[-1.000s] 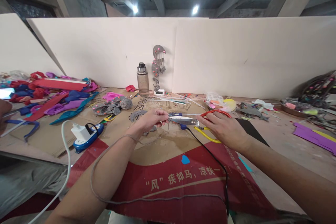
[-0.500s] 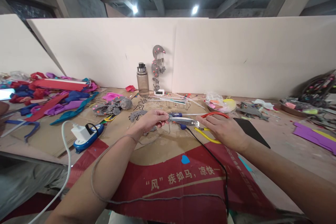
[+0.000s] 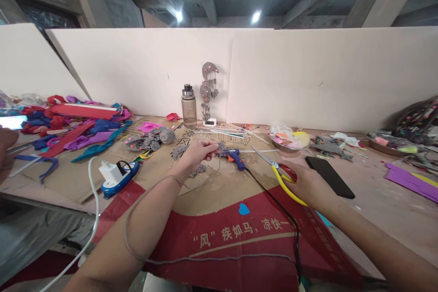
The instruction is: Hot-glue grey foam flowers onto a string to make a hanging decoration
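The scissors (image 3: 278, 171) have been drawn away from the middle of the cardboard (image 3: 219, 182) since half a second ago: they are now held off to the right by the right hand (image 3: 306, 182), fingers closed round the yellow and red handles, blades pointing up and left. Earlier the blades lay right at the left hand's fingertips. The left hand (image 3: 198, 153) is kept where it was, pinched shut on a grey cord (image 3: 160, 260) that loops round the forearm and across the red print. The blue glue gun (image 3: 235, 156), formerly half hidden, is now exposed just beside the left hand. A cut seems finished; the cord is kept in the grip.
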Motion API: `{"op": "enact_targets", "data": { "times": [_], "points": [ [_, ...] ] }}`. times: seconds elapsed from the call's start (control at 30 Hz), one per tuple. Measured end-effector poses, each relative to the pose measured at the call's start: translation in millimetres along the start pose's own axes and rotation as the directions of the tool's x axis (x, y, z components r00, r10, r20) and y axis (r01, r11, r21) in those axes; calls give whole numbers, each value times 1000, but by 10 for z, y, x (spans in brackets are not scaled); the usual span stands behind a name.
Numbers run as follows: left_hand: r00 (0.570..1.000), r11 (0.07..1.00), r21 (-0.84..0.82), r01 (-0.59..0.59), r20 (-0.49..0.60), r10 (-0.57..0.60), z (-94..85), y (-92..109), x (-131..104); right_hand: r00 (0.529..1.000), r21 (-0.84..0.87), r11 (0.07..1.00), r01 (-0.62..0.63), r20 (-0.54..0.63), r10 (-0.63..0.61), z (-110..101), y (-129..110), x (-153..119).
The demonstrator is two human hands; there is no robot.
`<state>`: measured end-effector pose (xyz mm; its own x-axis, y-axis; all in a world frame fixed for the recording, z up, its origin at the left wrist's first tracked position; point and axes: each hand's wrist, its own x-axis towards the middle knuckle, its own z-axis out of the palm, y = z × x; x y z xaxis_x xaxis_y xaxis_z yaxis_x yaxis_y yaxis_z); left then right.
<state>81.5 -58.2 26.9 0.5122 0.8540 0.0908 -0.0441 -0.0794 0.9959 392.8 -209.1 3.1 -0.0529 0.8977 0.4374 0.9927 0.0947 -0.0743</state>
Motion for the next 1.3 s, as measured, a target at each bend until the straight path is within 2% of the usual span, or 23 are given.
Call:
{"op": "enact_targets", "data": {
  "times": [0.07, 0.17, 0.27, 0.37, 0.47, 0.53, 0.63, 0.73, 0.8, 0.9, 0.97, 1.03, 1.13, 1.23, 1.3],
  "points": [
    [1000, 999, -45, 10, -6, -11, 0, 7, 2, 994, 10, 997, -72, 80, 71, -16, 53, -56],
    [1000, 996, -93, 12, -24, -15, -3, 3, 9, 979, -46, 993, -113, 163, 119, -26, 132, -123],
    [999, 993, -120, 16, -44, -21, -12, 2, 15, 977, -99, 992, -81, 187, 98, 12, 217, -150],
    [997, 994, -109, 18, -76, -26, -22, 21, 6, 979, -167, 986, 9, 202, 25, 35, 230, -113],
    [996, 994, -105, 9, -83, -17, -25, 47, -12, 993, -205, 977, 59, 114, -36, 0, 40, 23],
    [996, 995, -103, 7, -87, -16, -26, 56, -18, 998, -71, 996, 57, 42, -55, -14, -216, 170],
    [994, 996, -88, 0, -111, -10, -36, 50, -9, 987, 152, 988, -19, 160, -6, 76, -671, 446],
    [990, 997, -68, -25, -141, 15, -58, 30, 11, 970, 134, 976, -170, 195, 143, 300, -1014, 716],
    [980, 997, -27, -69, -188, 62, -71, 20, 17, 944, 101, 965, -244, 254, 212, 465, -1131, 856],
    [936, 978, 92, -187, -285, 206, -69, 19, 11, 921, 100, 951, -291, 297, 251, 643, -1176, 980],
    [915, 962, 125, -244, -300, 271, -50, 28, 1, 915, 122, 943, -310, 308, 261, 698, -1161, 1010],
    [927, 964, 43, -261, -267, 263, -20, 44, -13, 911, 155, 931, -330, 310, 272, 707, -1137, 1013],
    [959, 967, -133, -217, -212, 186, 24, 66, -34, 916, 212, 917, -339, 296, 270, 664, -1104, 997],
    [970, 970, -166, -176, -196, 143, 49, 74, -46, 924, 300, 880, -368, 223, 311, 587, -1077, 981],
    [969, 971, -154, -185, -195, 154, 54, 67, -46, 926, 401, 835, -378, 158, 343, 536, -1058, 976]
  ]
}}
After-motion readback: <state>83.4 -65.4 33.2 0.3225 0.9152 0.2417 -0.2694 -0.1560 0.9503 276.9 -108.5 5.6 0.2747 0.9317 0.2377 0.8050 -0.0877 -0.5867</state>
